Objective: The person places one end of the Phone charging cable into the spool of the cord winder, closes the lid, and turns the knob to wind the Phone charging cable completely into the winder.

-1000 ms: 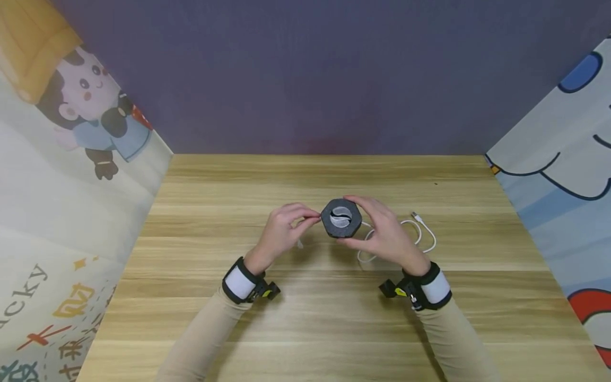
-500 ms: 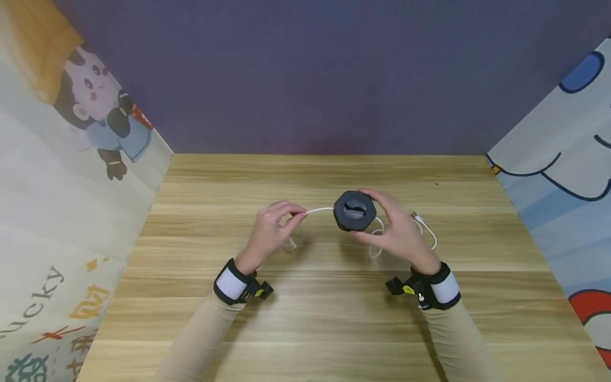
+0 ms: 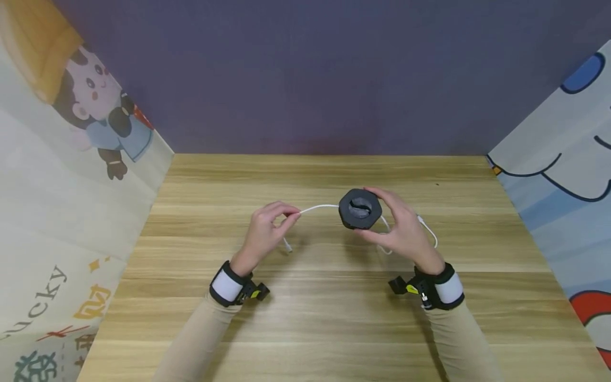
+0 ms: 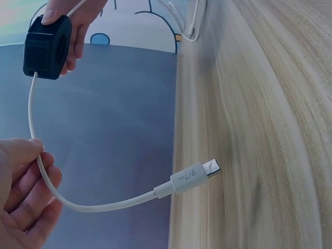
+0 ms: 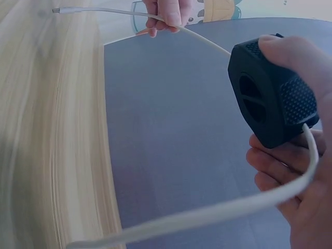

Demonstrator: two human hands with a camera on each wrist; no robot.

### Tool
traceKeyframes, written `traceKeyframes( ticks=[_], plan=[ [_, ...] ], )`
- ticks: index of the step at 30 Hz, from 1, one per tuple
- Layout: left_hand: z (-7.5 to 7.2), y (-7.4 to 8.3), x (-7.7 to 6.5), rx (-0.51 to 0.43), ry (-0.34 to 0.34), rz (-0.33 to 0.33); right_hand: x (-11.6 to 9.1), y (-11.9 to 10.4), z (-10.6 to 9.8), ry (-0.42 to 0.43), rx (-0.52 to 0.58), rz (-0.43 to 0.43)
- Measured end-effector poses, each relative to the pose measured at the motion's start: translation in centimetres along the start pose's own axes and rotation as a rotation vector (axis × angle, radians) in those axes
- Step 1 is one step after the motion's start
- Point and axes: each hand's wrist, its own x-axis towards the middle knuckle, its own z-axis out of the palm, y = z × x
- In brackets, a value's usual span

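In the head view, a black hexagonal cable winder (image 3: 360,209) with an S-shaped slotted centre is held above the wooden table by my right hand (image 3: 407,236), thumb on one side and fingers on the opposite side. A white USB cable (image 3: 319,206) comes out of the winder on two sides. My left hand (image 3: 264,228) pinches it between thumb and fingertips, left of the winder. Below that pinch, a short free length ends in a metal-tipped plug (image 4: 189,178), seen large in the left wrist view. The cable's other side loops under my right hand.
Toward the right, the cable's far end (image 3: 429,229) lies on the wooden tabletop (image 3: 305,318), partly behind my right hand. A dark blue-grey panel (image 3: 305,79) rises at the table's back edge. Printed cartoon sheets (image 3: 110,116) flank both sides.
My hands have moved apart, the left one leftward and the right one rightward with the winder. A stretch of white cable now shows between them, and the loop on the right has shrunk.
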Motion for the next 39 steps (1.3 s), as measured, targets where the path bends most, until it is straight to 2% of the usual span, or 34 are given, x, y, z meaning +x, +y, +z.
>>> traceKeyframes(
  ticks=[17,28,35,39],
  plan=[
    [-0.41,-0.33,-0.46,0.019,0.021,-0.044,-0.18,0.29,-0.92,0.050,0.034,0.033],
    [-0.48,-0.11,-0.54,0.027,-0.052,-0.081,-0.20,0.62,-0.75,0.065,0.018,0.007],
    [-0.02,-0.15,-0.57,-0.010,-0.147,-0.079,-0.04,0.62,-0.52,0.043,0.020,-0.007],
    [0.34,-0.11,-0.45,-0.015,-0.164,-0.056,0.14,0.61,-0.21,0.030,0.027,-0.029]
  ],
)
